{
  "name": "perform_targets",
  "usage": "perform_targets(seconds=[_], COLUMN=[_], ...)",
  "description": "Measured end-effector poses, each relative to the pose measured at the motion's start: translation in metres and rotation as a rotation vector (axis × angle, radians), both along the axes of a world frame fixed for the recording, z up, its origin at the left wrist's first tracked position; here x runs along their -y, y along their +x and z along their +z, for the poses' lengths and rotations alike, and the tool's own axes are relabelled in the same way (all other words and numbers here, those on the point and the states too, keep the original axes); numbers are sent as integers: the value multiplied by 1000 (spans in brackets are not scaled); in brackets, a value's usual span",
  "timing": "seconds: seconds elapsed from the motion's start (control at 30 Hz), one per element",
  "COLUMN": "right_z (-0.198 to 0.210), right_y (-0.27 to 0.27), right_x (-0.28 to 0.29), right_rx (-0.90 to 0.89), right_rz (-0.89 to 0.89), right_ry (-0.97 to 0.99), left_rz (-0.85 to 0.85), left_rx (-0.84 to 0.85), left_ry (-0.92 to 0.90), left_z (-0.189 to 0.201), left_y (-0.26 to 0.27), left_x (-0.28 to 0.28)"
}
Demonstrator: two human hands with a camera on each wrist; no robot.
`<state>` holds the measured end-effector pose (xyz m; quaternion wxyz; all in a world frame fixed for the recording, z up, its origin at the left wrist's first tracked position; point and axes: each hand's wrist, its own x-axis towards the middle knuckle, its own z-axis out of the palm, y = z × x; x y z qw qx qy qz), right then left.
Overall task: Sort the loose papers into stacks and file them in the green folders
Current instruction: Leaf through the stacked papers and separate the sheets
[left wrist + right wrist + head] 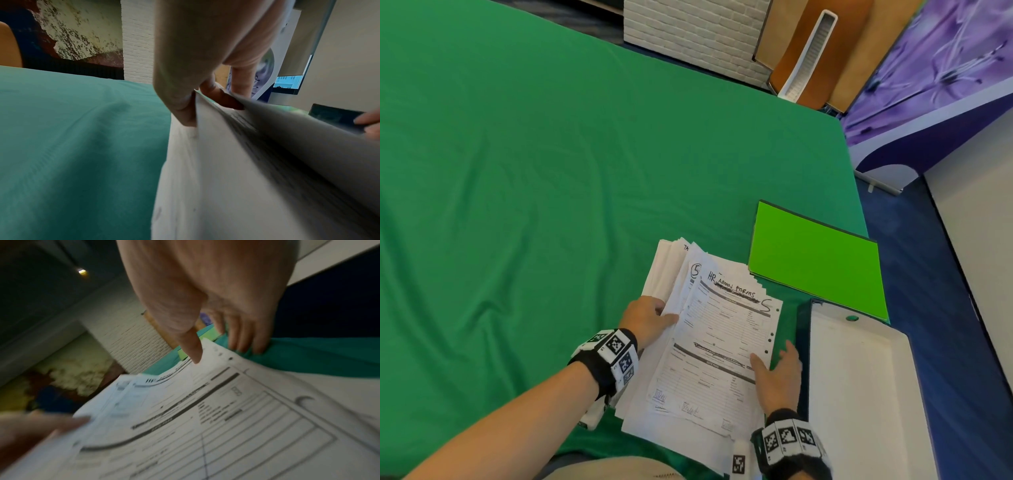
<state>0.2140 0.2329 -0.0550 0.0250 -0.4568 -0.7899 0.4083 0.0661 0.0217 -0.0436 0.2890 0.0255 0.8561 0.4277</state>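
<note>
A fanned pile of loose papers (722, 342) lies on the green cloth; its top sheet is a printed form handwritten "HR ADMIN FORMS". My left hand (664, 315) pinches the left edge of the upper sheets, thumb on top and fingers underneath (222, 97), lifting them off the sheets below (180, 178). My right hand (774, 363) lies at the form's right edge. Its thumb (195, 353) presses on the paper (226, 418) and its straight fingers (246, 344) touch the cloth beside it. A bright green folder (815, 263) lies shut to the right, beyond the pile.
An open dark-blue box file (859, 394) with a white inside sits at the table's right edge, close to my right hand. The green cloth (534, 188) stretches far to the left and back. Blue floor (928, 257) drops away on the right.
</note>
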Motion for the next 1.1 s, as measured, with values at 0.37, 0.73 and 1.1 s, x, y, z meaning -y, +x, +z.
perform_targets(seconds=[0.37,0.73,1.1], right_z=[56,40,45], right_y=[-62,-56,-65], right_x=[77,67,69], right_rx=[-121,-73,-98], right_rz=[388,424,334], right_ry=[-151,15,-132], left_rz=[-221,-269,-190], left_rx=[-21,-54,143], left_ry=[105,99,396], left_z=[37,23,30], left_y=[14,15,18], left_x=[-13,-6,-13])
